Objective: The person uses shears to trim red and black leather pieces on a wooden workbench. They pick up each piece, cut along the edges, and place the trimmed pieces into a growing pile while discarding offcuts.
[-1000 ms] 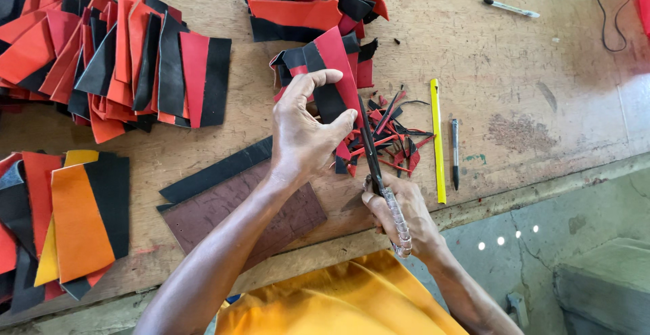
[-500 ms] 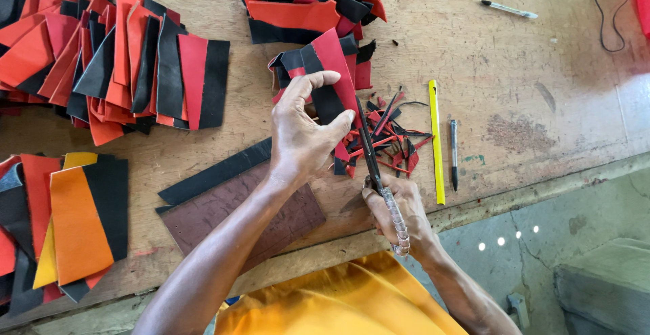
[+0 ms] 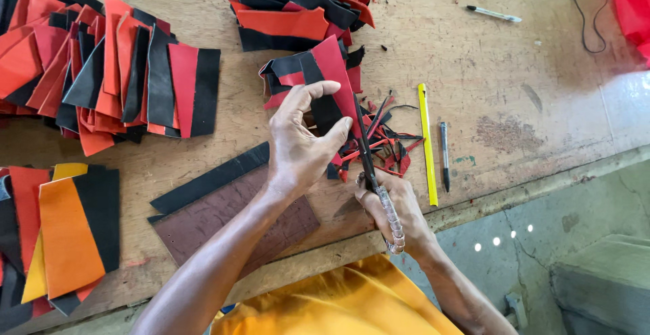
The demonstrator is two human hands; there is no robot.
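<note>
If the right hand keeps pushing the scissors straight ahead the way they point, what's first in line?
The right hand aims the scissors up the table. First comes the red and black piece held by the left hand, then probably the far pile of pieces.

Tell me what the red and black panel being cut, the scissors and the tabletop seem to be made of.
Red and black panel: probably leather or faux leather, a thin, bending sheet with a slight sheen. Scissors: dark metal blades, with pale wrapping on the handle. Worn tabletop: bare, unfinished wood, scuffed and stained.
</note>
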